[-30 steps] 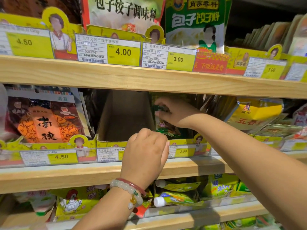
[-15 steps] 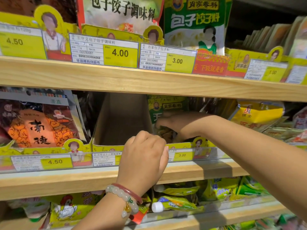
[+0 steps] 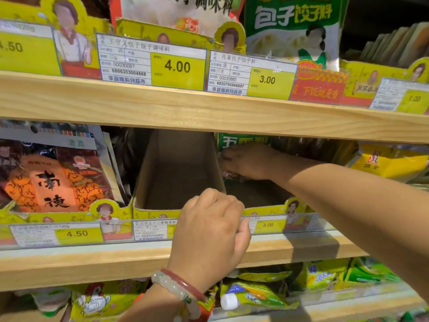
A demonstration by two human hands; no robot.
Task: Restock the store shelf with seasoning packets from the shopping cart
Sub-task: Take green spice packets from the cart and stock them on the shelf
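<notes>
On the middle shelf (image 3: pixel 92 261) my right hand (image 3: pixel 250 161) reaches deep into the right-hand yellow display box (image 3: pixel 267 209) and grips a stack of green seasoning packets (image 3: pixel 241 141) standing upright at its back. The box floor in front of them is bare. My left hand (image 3: pixel 211 231), with bead bracelets on the wrist, curls its fingers over the front lip where this box meets the empty brown cardboard box (image 3: pixel 176 173) to its left. The shopping cart is out of view.
Dark and orange packets (image 3: pixel 53 177) fill the box to the left, and yellow packets (image 3: pixel 390 161) lie to the right. The upper shelf board (image 3: pixel 209 110) hangs low over the boxes. Yellow-green pouches (image 3: pixel 255 296) crowd the shelf below.
My right hand has pushed the green packets from the front of the box toward its back and stood them upright. My left hand has stayed on the box lip. The view has moved closer.
</notes>
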